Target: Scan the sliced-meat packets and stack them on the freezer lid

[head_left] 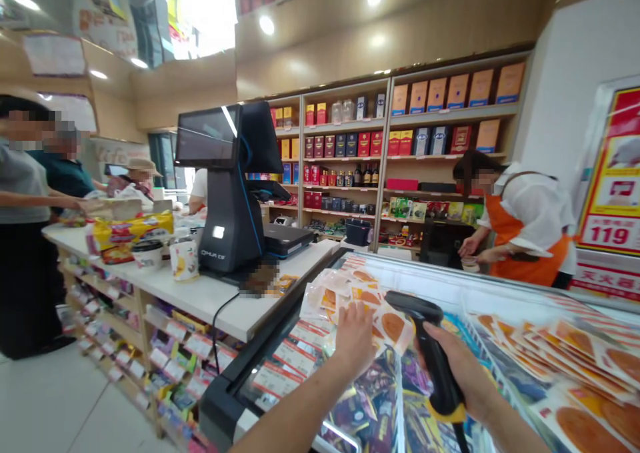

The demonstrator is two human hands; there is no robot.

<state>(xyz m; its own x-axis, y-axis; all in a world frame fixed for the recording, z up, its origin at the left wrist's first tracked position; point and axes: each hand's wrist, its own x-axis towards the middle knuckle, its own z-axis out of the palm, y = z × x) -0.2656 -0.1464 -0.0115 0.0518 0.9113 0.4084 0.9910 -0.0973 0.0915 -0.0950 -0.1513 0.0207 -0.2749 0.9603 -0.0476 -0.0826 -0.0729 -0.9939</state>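
"What's biggest?"
"The glass-topped chest freezer. Left of it, a white counter bears a checkout terminal."
"And the handwork?"
"Over the freezer's glass, the left hand lies on flat food packets; I can't tell whether it grips. Also above the freezer, the right hand is wrapped round a barcode scanner."
"Which step?"
"Scanning, I'd judge; the next move calls for packets squarely facing the scanner."

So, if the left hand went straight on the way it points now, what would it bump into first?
The left hand would probably meet the food packets first; it seems to touch them, though depth is unclear.
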